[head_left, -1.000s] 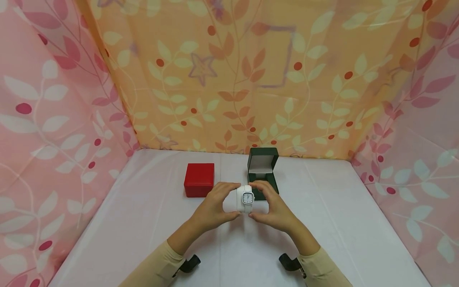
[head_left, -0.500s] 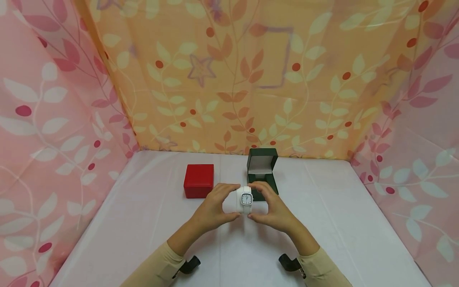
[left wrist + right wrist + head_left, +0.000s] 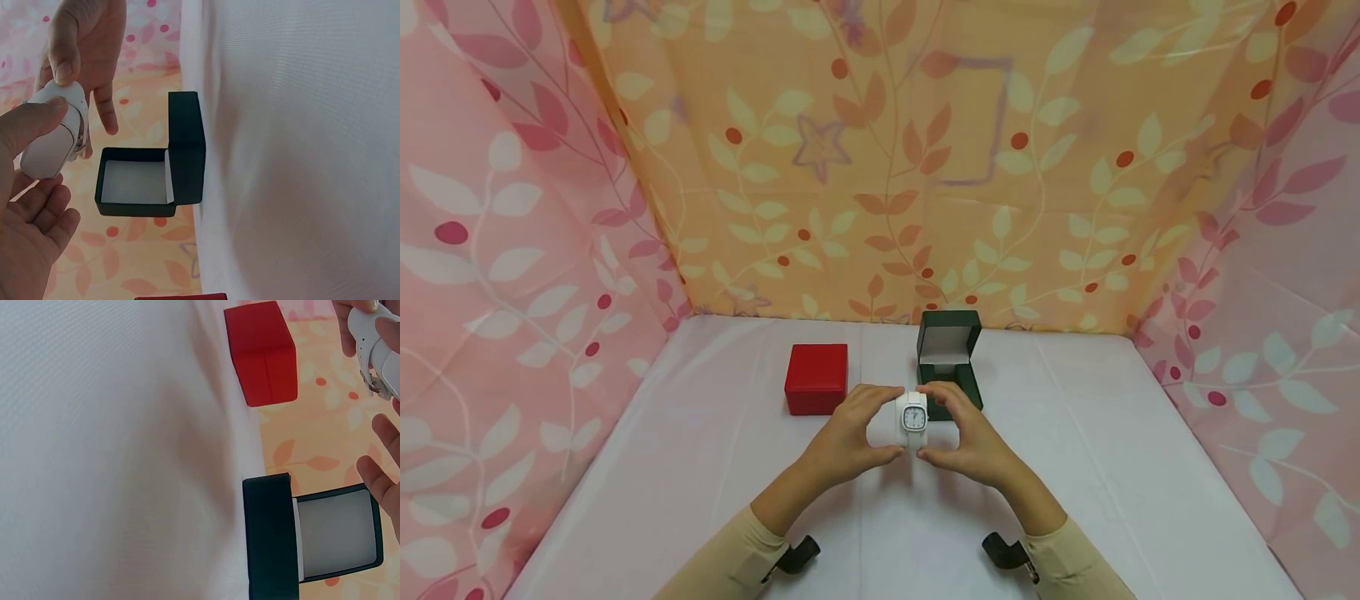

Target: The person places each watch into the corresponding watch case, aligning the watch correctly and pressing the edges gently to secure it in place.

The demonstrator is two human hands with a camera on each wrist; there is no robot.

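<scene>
Where the left hand (image 3: 842, 429) and right hand (image 3: 973, 429) face each other above the white-covered tabletop (image 3: 700, 467), a white watch (image 3: 914, 418), strapped round a white cushion (image 3: 44, 153), is held up on the person's side of the dark green box (image 3: 947, 343), slightly left of it. Left fingers: pinching watch and cushion. Right fingers: likewise, opposite side. Dark green box: lid (image 3: 187, 147) raised. Red box (image 3: 817, 379): closed, near the dark green box, left of it. Orange leaf-print cloth (image 3: 880, 167): behind the dark green box.

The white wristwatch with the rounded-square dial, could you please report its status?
Left hand, right hand: both gripping. White wristwatch on white cushion: held up between them. Open dark-green box, closed red box: beyond, neither visibly blocking.
</scene>
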